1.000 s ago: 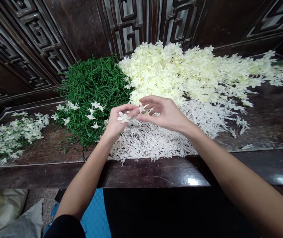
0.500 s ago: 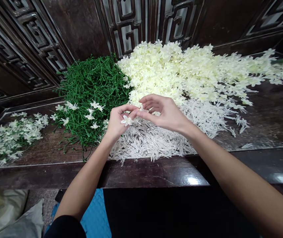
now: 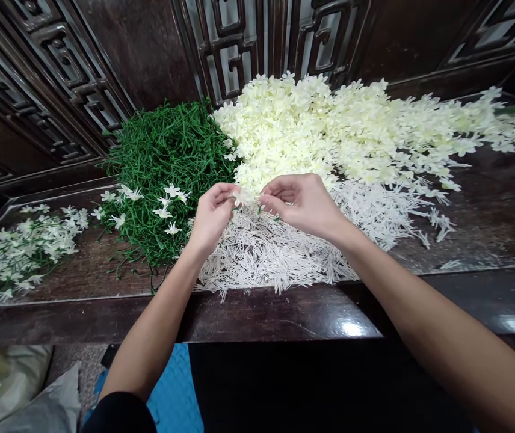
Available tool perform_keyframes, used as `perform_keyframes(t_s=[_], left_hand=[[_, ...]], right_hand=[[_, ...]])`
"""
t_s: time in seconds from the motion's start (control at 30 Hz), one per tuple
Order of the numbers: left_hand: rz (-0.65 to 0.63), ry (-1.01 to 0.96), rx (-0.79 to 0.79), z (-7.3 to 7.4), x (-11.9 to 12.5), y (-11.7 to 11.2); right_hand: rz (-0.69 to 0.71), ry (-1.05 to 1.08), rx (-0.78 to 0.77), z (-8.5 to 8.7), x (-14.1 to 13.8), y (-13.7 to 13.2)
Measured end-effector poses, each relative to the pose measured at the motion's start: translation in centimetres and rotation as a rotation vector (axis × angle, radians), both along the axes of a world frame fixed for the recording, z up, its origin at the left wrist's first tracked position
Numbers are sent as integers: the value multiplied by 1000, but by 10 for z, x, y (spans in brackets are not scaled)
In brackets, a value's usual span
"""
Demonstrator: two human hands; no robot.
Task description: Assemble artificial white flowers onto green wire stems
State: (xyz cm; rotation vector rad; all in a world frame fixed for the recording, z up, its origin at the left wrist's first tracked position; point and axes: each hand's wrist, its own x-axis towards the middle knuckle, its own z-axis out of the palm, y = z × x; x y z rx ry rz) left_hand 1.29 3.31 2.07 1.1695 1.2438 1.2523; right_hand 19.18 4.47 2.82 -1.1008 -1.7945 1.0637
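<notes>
My left hand (image 3: pixel 215 216) is closed in a pinch on a white artificial flower (image 3: pixel 243 196), its petals facing right. Facing it, my right hand (image 3: pixel 302 201) has thumb and forefinger pressed together, with a bit of green stem (image 3: pixel 260 209) showing at the tips. Whether that stem joins the flower is hard to make out. Below both hands spreads a heap of thin white plastic stamens (image 3: pixel 280 258). Behind them lies a big pile of cream-white petal pieces (image 3: pixel 293 132). To the left is a tangled mound of green plastic stems (image 3: pixel 171 144) with several white flowers on it.
A bunch of assembled white flowers with green stems (image 3: pixel 23 246) lies at the far left of the dark wooden bench (image 3: pixel 487 228). A carved wooden lattice back (image 3: pixel 234 54) rises behind. Sacks (image 3: pixel 18 385) and a blue mat (image 3: pixel 176 391) are on the floor.
The hands have drawn slightly apart. The flower that hung by the left palm now sits up at the left fingertips, and green stem shows at the right fingertips.
</notes>
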Motion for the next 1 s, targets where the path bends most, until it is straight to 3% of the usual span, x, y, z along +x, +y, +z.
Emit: perform_keyframes(t_s=[0.1, 0.17, 0.53, 0.77, 1.0], left_hand=[[-25, -190, -80, 4, -1, 1], [-60, -210, -93, 4, -1, 1], [-262, -9, 2, -4, -2, -3], [-296, 271, 45, -6, -2, -2], [-249, 333, 197, -6, 1, -1]], right_hand=[[-14, 10, 6, 0, 1, 1], [-10, 25, -3, 0, 2, 2], [89, 66, -63, -1, 2, 1], [73, 119, -65, -5, 1, 3], [69, 139, -28, -1, 4, 3]])
